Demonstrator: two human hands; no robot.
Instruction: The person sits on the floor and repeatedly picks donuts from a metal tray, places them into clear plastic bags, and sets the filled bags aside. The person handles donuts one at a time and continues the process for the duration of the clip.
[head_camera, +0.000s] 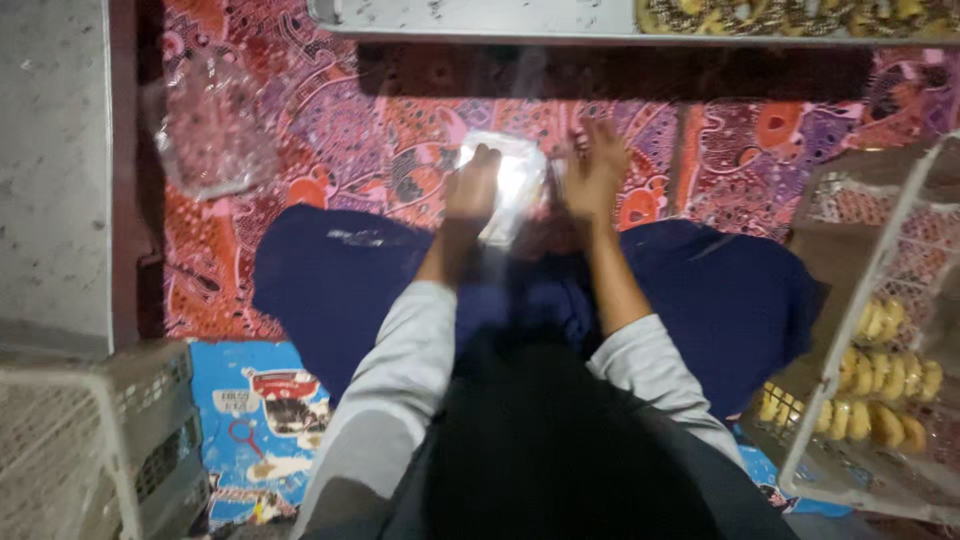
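I sit cross-legged in dark blue trousers on a red patterned cloth (330, 140). A clear plastic bag (512, 180), bright with glare, lies on the cloth just past my knees. My left hand (473, 188) rests on the bag's left side and holds it. My right hand (596, 170) is at the bag's right edge, fingers spread; motion blur hides whether it grips the plastic. What the bag contains cannot be made out.
A white wire basket (880, 300) at the right holds rows of small yellow pastries (885, 400). A metal tray (480, 20) with more pastries lies along the top. Another clear bag (210, 130) lies upper left. A white crate (90, 440) stands lower left.
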